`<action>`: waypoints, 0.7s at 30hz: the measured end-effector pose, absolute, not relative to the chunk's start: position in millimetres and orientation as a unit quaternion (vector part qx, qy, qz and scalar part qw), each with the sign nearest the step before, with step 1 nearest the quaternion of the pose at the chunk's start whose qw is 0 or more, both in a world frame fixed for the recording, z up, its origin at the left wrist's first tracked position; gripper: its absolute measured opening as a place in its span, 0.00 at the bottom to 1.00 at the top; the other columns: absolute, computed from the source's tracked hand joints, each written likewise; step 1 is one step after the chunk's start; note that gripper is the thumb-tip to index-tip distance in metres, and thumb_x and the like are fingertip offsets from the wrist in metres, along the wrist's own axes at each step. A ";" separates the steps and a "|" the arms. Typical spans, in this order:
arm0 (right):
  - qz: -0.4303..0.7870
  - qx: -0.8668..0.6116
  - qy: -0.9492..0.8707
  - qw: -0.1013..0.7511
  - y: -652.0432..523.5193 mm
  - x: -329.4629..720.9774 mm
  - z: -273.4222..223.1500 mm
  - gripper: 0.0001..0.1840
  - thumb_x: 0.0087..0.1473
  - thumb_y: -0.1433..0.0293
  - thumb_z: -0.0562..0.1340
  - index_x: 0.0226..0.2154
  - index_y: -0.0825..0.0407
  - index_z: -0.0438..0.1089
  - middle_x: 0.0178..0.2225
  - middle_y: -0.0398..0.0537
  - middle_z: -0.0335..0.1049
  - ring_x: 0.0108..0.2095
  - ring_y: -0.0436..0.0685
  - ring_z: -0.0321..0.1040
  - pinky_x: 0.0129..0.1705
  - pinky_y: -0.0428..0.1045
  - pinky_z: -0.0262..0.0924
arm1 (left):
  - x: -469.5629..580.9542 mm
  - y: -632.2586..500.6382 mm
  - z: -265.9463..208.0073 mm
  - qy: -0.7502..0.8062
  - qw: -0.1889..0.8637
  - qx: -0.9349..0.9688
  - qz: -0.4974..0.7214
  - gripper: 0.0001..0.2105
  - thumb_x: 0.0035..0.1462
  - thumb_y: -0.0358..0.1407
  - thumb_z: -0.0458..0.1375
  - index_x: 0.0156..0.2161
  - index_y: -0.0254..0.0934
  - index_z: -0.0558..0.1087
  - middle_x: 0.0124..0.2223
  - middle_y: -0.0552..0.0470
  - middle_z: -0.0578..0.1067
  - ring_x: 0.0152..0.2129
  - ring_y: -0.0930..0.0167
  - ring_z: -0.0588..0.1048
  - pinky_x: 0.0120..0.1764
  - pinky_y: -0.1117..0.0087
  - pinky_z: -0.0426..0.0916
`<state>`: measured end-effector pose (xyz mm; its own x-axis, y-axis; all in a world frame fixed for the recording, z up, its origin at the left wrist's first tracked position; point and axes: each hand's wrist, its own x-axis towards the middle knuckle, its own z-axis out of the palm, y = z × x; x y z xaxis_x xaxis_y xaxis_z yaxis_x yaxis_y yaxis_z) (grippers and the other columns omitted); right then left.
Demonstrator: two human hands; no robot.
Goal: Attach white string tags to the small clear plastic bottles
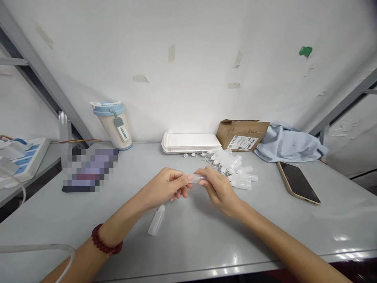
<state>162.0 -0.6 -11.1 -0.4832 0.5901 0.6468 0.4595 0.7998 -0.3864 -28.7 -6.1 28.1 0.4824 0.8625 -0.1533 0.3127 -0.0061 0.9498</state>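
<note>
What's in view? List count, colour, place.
held bottle: one, translucent, centre
loose bottle: one, translucent, front
bottle pile: many, translucent, centre
tumbler: one, cream, back left
flat stack: one, white, back
carton: one, brown, back right
cloth: one, blue, back right
phone: one, black, right
pixelated object: one, purplish, left
power strip: one, white, left
cable: one, white, front left
table: one, grey, below
wall: one, white, back
metal posts: several, grey, sides
bracelet: one, red, front left
left hand: one, centre
right hand: one, centre
</note>
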 end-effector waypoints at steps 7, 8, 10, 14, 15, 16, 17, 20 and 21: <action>0.138 -0.336 -0.858 0.363 -0.8 164.0 -6.9 0.14 0.63 0.64 0.44 0.36 0.52 0.61 0.26 0.46 0.64 0.25 0.51 0.60 0.27 0.46 0.56 | -23.7 -13.2 26.6 0.473 0.446 0.712 0.266 0.18 0.56 0.45 0.50 0.22 0.34 0.68 0.19 0.56 0.63 0.18 0.76 0.59 0.21 0.75 0.53; 0.151 -0.345 -0.855 0.357 -0.7 164.1 -5.8 0.15 0.63 0.64 0.44 0.35 0.52 0.61 0.26 0.46 0.64 0.25 0.51 0.60 0.27 0.46 0.56 | -23.1 -13.7 26.0 0.474 0.429 0.720 0.270 0.18 0.56 0.44 0.50 0.21 0.34 0.68 0.19 0.57 0.61 0.17 0.77 0.58 0.21 0.75 0.53; 0.176 -0.360 -0.849 0.346 -0.3 164.3 -3.8 0.16 0.63 0.63 0.43 0.33 0.52 0.61 0.25 0.45 0.65 0.25 0.50 0.61 0.27 0.45 0.55 | -22.1 -14.2 24.5 0.470 0.393 0.738 0.283 0.17 0.57 0.42 0.49 0.22 0.34 0.67 0.19 0.58 0.60 0.17 0.77 0.56 0.21 0.75 0.52; 0.203 -0.366 -0.842 0.340 0.3 164.7 -1.3 0.17 0.63 0.63 0.44 0.32 0.53 0.62 0.26 0.45 0.66 0.25 0.50 0.61 0.28 0.45 0.55 | -21.4 -14.0 22.2 0.448 0.316 0.780 0.302 0.16 0.57 0.40 0.49 0.21 0.34 0.66 0.20 0.58 0.62 0.19 0.77 0.57 0.23 0.74 0.52; 0.206 -0.366 -0.840 0.343 0.2 164.7 -1.0 0.17 0.63 0.63 0.44 0.32 0.53 0.62 0.26 0.45 0.66 0.25 0.50 0.61 0.28 0.45 0.55 | -21.9 -13.6 22.1 0.448 0.312 0.781 0.303 0.16 0.57 0.40 0.49 0.22 0.35 0.66 0.20 0.58 0.63 0.19 0.77 0.58 0.23 0.75 0.52; 0.207 -0.365 -0.839 0.346 0.1 164.5 -0.8 0.17 0.63 0.63 0.44 0.32 0.53 0.62 0.26 0.45 0.66 0.25 0.50 0.61 0.28 0.45 0.55 | -22.6 -12.9 22.2 0.451 0.320 0.776 0.302 0.16 0.57 0.41 0.50 0.22 0.35 0.67 0.21 0.57 0.64 0.19 0.76 0.60 0.23 0.75 0.53; 0.205 -0.363 -0.839 0.350 -0.1 164.3 -0.7 0.16 0.63 0.64 0.44 0.32 0.53 0.62 0.26 0.45 0.66 0.25 0.50 0.61 0.28 0.45 0.55 | -23.4 -12.0 22.5 0.454 0.341 0.767 0.298 0.16 0.56 0.43 0.50 0.23 0.35 0.67 0.21 0.57 0.66 0.20 0.76 0.61 0.23 0.75 0.54; 0.167 -0.355 -0.848 0.357 -0.1 164.2 -1.0 0.15 0.63 0.65 0.44 0.34 0.53 0.62 0.26 0.46 0.65 0.25 0.50 0.61 0.28 0.46 0.56 | -25.8 -8.8 24.0 0.446 0.445 0.727 0.273 0.19 0.56 0.47 0.48 0.24 0.35 0.68 0.23 0.54 0.70 0.20 0.75 0.65 0.24 0.75 0.59; 0.147 -0.350 -0.853 0.359 0.2 164.6 -1.5 0.14 0.63 0.65 0.44 0.35 0.53 0.61 0.27 0.47 0.65 0.26 0.51 0.61 0.28 0.46 0.56 | -26.2 -7.9 24.4 0.438 0.478 0.713 0.266 0.20 0.57 0.48 0.47 0.23 0.35 0.68 0.24 0.53 0.70 0.20 0.74 0.66 0.24 0.74 0.60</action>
<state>164.6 0.2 -1.5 -0.4974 0.7015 0.5104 0.4906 0.7127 -0.5014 -26.2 -7.9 24.4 0.4738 0.8797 -0.0392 0.3707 -0.1588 0.9151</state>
